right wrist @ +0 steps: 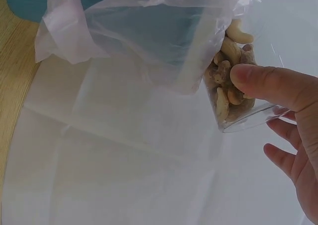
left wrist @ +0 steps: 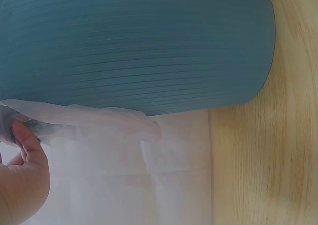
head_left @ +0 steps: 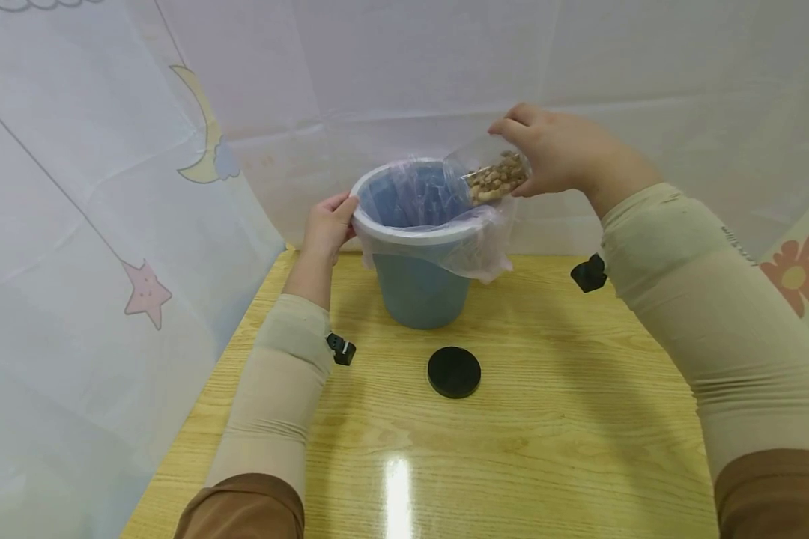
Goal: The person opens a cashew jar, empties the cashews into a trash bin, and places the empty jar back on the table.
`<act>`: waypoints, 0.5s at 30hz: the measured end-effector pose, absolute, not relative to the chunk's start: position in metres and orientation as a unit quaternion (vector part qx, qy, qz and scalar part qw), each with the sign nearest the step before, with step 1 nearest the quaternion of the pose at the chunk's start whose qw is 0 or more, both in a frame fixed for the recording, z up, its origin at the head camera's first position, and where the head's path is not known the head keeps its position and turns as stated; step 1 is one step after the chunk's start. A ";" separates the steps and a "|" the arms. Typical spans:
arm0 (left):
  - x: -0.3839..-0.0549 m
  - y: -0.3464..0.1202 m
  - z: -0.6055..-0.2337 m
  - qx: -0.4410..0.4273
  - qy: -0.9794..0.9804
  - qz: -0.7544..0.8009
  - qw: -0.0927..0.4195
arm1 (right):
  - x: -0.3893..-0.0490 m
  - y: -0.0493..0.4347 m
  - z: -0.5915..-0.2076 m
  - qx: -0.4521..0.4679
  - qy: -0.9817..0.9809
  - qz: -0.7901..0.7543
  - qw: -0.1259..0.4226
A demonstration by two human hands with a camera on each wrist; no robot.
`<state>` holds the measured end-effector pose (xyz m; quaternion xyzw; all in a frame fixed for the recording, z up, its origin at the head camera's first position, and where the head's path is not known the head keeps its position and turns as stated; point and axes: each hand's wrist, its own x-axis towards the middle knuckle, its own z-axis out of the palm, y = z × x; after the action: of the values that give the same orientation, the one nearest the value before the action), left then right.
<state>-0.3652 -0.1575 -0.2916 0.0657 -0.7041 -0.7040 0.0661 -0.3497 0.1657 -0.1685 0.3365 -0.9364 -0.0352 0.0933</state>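
Observation:
A blue trash can (head_left: 421,292) with a white rim stands on the table, lined with a thin pinkish plastic bag (head_left: 475,251) folded over its edge. My left hand (head_left: 328,227) grips the rim on the left side, thumb on top; the left wrist view shows its fingers (left wrist: 31,145) at the bag's edge. My right hand (head_left: 566,153) holds a clear jar (right wrist: 236,120) of cashews and other nuts (head_left: 497,178) by its base end. The jar is tilted, its mouth toward the can's opening at the right rim, with nuts lying along its lower side.
A round black lid (head_left: 454,372) lies flat on the wooden table (head_left: 512,449), in front of the can. Behind it hangs a pale sheet (head_left: 404,75), with a printed moon and star at left and a flower at right. Small black devices (head_left: 340,349) sit at both wrists.

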 end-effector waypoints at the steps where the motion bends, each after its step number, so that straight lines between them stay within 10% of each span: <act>1: -0.365 -0.158 -0.292 0.066 -0.704 -0.704 0.066 | -0.350 0.165 -0.168 0.338 -0.936 -0.039 0.093; 15: -0.364 -0.156 -0.292 0.062 -0.697 -0.711 0.066 | -0.350 0.161 -0.168 0.357 -0.925 -0.068 0.111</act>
<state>-0.3636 -0.1561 -0.2922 0.0617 -0.6971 -0.7112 0.0662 -0.3505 0.1606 -0.1682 0.3569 -0.9250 -0.0682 0.1109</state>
